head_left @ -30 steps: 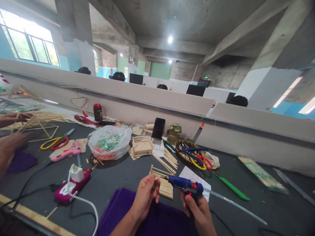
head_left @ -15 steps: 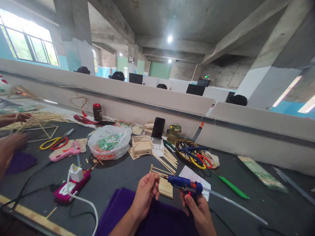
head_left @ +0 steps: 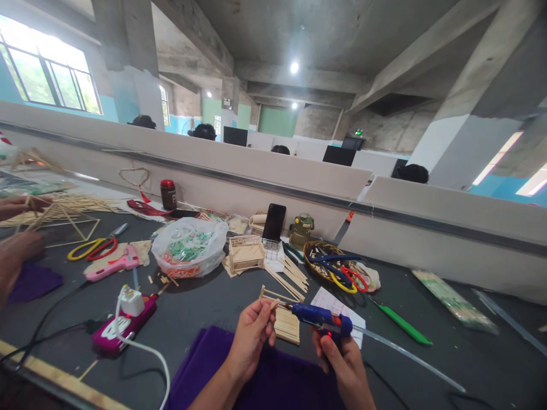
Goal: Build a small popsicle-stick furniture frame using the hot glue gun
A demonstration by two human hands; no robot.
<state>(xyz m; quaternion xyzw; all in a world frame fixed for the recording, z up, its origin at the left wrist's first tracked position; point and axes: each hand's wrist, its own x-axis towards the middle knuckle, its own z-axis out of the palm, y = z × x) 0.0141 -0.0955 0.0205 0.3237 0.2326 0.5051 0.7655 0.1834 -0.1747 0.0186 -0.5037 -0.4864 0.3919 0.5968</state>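
Observation:
My left hand (head_left: 255,333) pinches a small piece of wooden stick (head_left: 274,304) between thumb and fingertips. Gripped by its handle in my right hand (head_left: 342,356) is a blue glue gun (head_left: 320,319), its nozzle pointing left at the piece of wood. A long clear glue stick (head_left: 405,354) runs out of the gun's back end. Behind and below the nozzle lies a small panel of wooden sticks (head_left: 287,327), partly covered by my left hand. Folded purple cloth (head_left: 205,364) is spread under both forearms.
Nearby stand a small stick-built box (head_left: 247,254), a wicker basket (head_left: 314,267) with scissors, and a plastic bag (head_left: 190,247) of green bits. A green-handled knife (head_left: 404,324) lies right. Left are a pink glue gun (head_left: 115,265), a power strip (head_left: 128,330) and another person's hands (head_left: 25,247).
The piece of wood in my left hand has tilted slightly at the nozzle. My right hand and the glue gun stay nearly still. The other person's near hand has shifted a little.

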